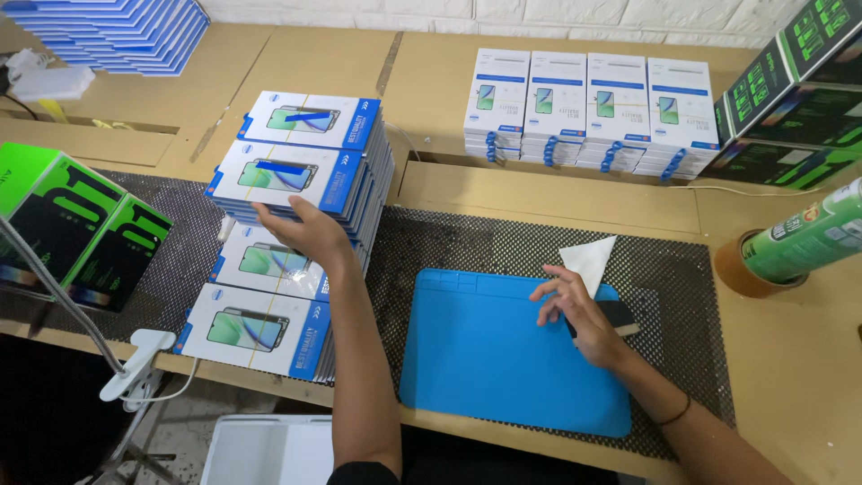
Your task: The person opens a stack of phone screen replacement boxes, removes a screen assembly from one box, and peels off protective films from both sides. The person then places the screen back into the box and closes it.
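Observation:
My left hand (pixel 303 232) reaches to the stacks of flat blue-and-white boxes (pixel 296 171) at the left, its fingers gripping the near edge of the second stack. Two lower stacks (pixel 256 328) lie closer to me. My right hand (pixel 579 310) rests on the right part of the blue silicone mat (pixel 485 359), fingers spread over a small black tool (pixel 620 316). A white cloth (pixel 588 260) lies just beyond that hand.
Rows of white boxes (pixel 588 112) stand at the back. Black-and-green boxes sit at the far left (pixel 76 229) and back right (pixel 790 108). A green spray can (pixel 804 238) lies on a tape roll (pixel 745 269). A clamp lamp arm (pixel 54 296) crosses the left edge.

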